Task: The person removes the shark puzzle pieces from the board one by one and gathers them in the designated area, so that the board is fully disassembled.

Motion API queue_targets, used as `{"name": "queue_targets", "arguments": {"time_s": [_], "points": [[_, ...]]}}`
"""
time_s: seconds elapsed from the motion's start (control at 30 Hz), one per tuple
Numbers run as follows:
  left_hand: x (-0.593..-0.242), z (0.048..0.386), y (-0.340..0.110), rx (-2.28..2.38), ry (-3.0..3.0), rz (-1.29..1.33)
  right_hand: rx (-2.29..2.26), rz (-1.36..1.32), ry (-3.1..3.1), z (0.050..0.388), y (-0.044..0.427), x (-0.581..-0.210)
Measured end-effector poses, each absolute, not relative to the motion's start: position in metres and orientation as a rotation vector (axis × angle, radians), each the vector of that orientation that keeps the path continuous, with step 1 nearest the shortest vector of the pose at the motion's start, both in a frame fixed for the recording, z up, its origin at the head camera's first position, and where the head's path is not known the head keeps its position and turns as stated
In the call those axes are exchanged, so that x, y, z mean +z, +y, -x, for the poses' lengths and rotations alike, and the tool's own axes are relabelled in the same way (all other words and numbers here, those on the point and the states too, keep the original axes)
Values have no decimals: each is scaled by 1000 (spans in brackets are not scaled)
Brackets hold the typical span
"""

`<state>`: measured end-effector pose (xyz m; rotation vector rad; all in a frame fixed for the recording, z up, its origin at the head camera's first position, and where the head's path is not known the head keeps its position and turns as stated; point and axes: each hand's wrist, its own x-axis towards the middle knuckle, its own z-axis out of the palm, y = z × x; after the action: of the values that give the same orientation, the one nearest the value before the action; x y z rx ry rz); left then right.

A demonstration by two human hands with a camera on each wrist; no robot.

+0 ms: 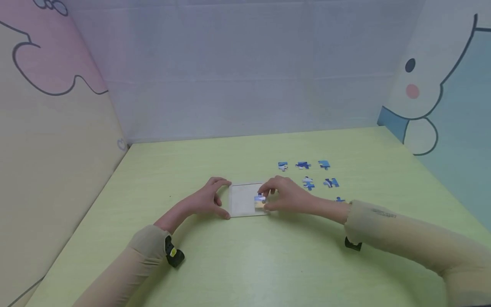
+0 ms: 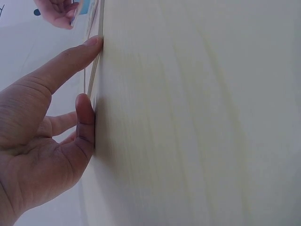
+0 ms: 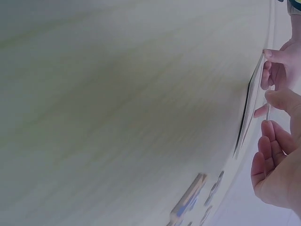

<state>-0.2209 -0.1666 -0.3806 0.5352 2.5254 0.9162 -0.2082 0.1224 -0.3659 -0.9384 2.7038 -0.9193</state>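
A shallow white tray (image 1: 241, 201), nearly square, lies flat on the table. My left hand (image 1: 209, 198) touches its left side, with forefinger and thumb spread toward the two left corners. In the left wrist view, that thumb (image 2: 89, 44) rests along the tray's thin edge. Above the tray's right part, my right hand (image 1: 285, 194) pinches a jigsaw piece (image 1: 259, 202), blue at the top and sandy below, between thumb and fingers. The right wrist view shows this piece (image 3: 268, 110) edge-on and tilted up, apart from the tray (image 3: 249, 106).
Several loose blue-and-white jigsaw pieces lie right of the tray, among them one at the back (image 1: 324, 164), one in the middle (image 1: 308, 183) and one by the right forearm (image 1: 339, 199). The pale green table (image 1: 184, 162) meets a plain back wall (image 1: 245, 85).
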Motion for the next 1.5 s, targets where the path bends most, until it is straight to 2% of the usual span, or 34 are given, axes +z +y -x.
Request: {"name": "queue_targets", "arguments": {"time_s": [0.33, 0.77, 1.5], "points": [[-379, 221, -167, 922, 2518, -558, -905, 863, 2722, 204, 157, -369], [-380, 220, -168, 929, 2524, -541, -757, 933, 2800, 200, 186, -375], [-378, 219, -169, 953, 2508, -543, -681, 917, 2765, 205, 195, -375]]}}
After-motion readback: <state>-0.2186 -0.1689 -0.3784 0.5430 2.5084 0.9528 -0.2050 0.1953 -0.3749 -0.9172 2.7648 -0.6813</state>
